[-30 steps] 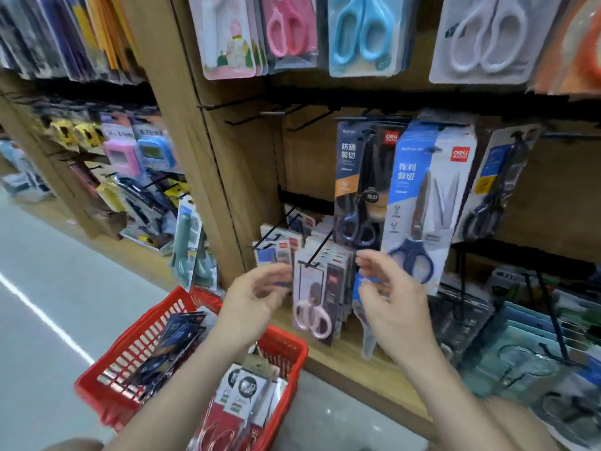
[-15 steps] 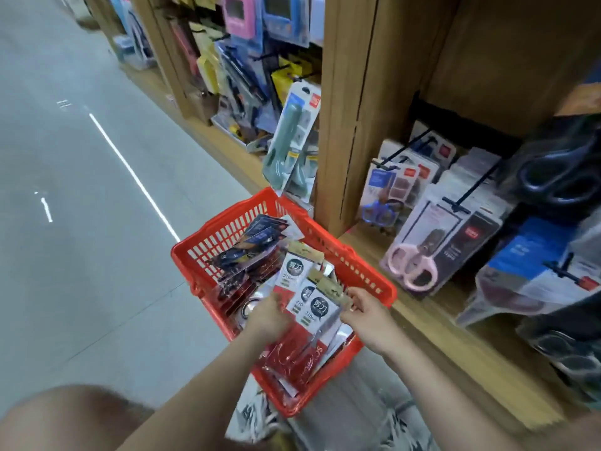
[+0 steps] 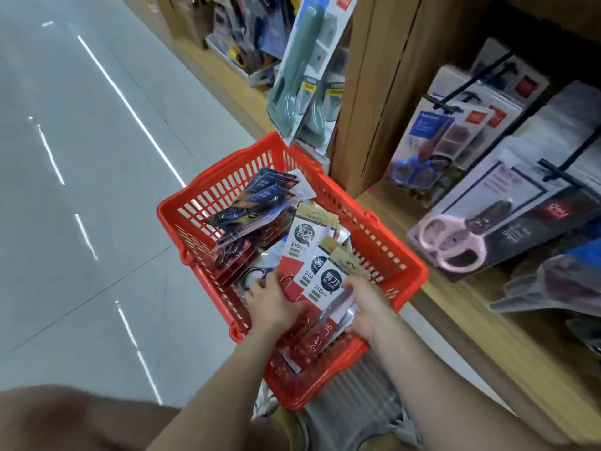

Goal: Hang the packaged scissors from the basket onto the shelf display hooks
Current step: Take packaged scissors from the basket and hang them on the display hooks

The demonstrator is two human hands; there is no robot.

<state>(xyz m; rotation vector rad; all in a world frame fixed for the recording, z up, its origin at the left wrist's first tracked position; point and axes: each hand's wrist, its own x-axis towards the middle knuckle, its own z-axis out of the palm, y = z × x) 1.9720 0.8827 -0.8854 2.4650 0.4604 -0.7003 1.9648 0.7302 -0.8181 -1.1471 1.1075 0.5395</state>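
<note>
- Both hands in the red basket: left hand on the white-and-red packs, right hand gripping their right edge.
- Dark blue packs at the far end (blurry).

I see the red basket low over the grey floor. In it, white-and-red scissors packs lie between the left hand and the right hand, and dark blue packs lie beyond the left hand. The wooden shelf runs to the right of the right hand.

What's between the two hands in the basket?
Head view: the overlapping 210mm scissor packs lie between left hand and right hand, inside the basket.
</note>
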